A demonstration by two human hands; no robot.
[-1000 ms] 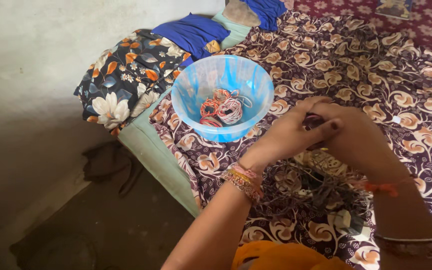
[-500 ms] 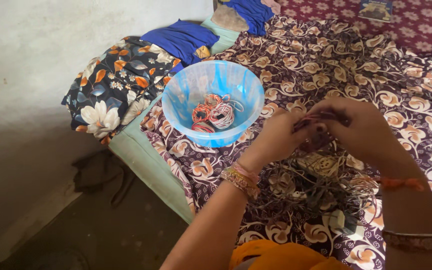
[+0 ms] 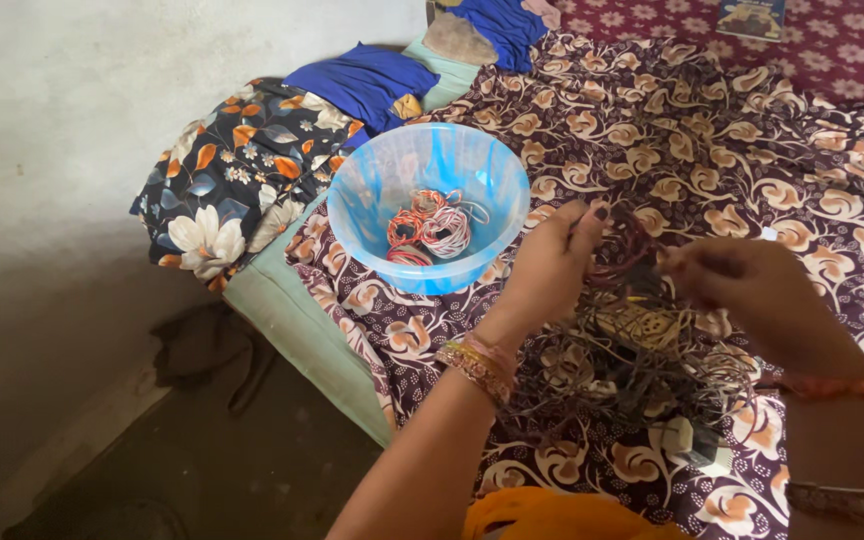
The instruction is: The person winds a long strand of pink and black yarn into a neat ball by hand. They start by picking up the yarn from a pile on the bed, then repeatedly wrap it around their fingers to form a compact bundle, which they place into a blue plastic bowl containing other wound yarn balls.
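My left hand (image 3: pixel 550 262) and my right hand (image 3: pixel 742 290) are raised over a tangled heap of thin dark wires (image 3: pixel 642 370) lying on a brown floral bedsheet (image 3: pixel 712 150). Each hand pinches part of a thin reddish-brown wire loop (image 3: pixel 620 250) stretched between them. Bangles ring my left wrist, and a red thread circles my right wrist. To the left of my left hand stands a light blue plastic bowl (image 3: pixel 382 190) holding several coiled red, white and orange wire rings (image 3: pixel 430 232).
A dark floral pillow (image 3: pixel 237 165) and blue folded cloth (image 3: pixel 372 80) lie at the bed's left end, beside a pale wall. A dark rag (image 3: pixel 197 345) lies on the floor below the bed edge. A small white block (image 3: pixel 687 440) sits among the wires.
My hands have moved apart, drawing the wire loop out between them. The view has shifted so that the bowl sits further left.
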